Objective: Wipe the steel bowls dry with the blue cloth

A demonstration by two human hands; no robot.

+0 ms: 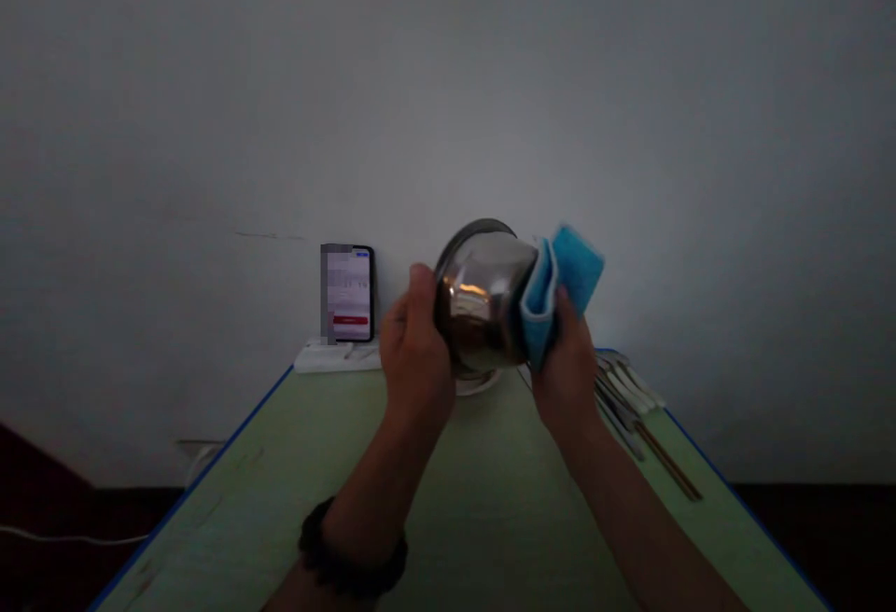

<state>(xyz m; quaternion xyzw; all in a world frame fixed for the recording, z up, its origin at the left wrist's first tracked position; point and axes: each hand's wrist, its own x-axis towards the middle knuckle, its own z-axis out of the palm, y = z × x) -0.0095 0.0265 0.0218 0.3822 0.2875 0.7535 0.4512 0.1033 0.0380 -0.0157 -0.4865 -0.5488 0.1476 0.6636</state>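
A shiny metal bowl is held up above the table, tipped on its side with its base toward the right. My left hand grips the bowl by its rim, thumb up along the edge. In my right hand is a folded blue cloth, pressed against the bowl's base. Both hands are closed. Below the bowl, part of a pale round dish shows on the table; the rest of it is hidden.
A phone leans upright against the wall, its foot on a white object. On the right lie several white-handled utensils and wooden chopsticks. The green table has blue edging and meets the wall at the back.
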